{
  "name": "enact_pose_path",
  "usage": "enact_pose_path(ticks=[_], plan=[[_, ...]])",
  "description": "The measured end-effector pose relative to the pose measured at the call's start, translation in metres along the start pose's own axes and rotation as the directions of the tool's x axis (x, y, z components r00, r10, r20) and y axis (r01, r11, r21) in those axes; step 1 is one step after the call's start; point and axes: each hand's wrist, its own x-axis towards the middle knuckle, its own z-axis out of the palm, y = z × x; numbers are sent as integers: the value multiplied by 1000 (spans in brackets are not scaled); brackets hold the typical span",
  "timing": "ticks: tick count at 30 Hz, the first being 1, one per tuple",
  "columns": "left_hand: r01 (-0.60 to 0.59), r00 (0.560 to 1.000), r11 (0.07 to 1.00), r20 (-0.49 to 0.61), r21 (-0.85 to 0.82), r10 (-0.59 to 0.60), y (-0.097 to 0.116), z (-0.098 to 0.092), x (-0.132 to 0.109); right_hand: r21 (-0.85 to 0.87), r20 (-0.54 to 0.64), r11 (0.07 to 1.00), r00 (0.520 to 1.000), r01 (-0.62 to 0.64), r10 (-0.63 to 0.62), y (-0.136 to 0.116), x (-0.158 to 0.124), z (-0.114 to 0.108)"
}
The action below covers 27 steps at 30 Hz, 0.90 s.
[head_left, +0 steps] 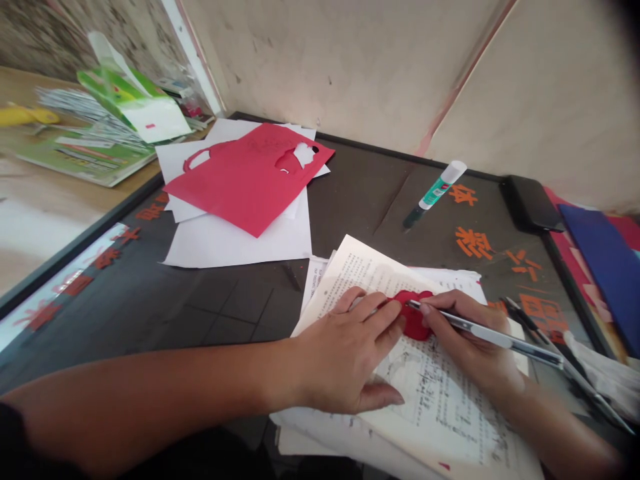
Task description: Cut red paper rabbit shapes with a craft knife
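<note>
1. The left forearm (150,393) is bare as far as it shows, and a dark garment (30,447) fills the lower left corner of the view.
2. The right forearm (565,427) is also bare.
3. The left hand (345,353) and right hand (465,333) are bare, with short fingernails.

Obstacle: glue stick (435,193) past R hand (465,337)

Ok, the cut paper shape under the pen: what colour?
The paper shape is red, shown best in the head view.

Orange paper character 体 (463,195) on dark tabletop (350,193); printed sheet (440,400) text too small to read.
</note>
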Motion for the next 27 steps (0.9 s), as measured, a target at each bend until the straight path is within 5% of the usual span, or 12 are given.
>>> enact_pose_path(ticks=[7, 27], plan=[[7, 1000, 999, 4, -34, -7, 0, 1, -1, -18, 17, 1000, 1000, -15, 15, -2, 0, 0], [0, 999, 999, 52, -33, 1, -1, 1, -1, -56, 58, 981, 982, 185, -182, -4, -2, -3]])
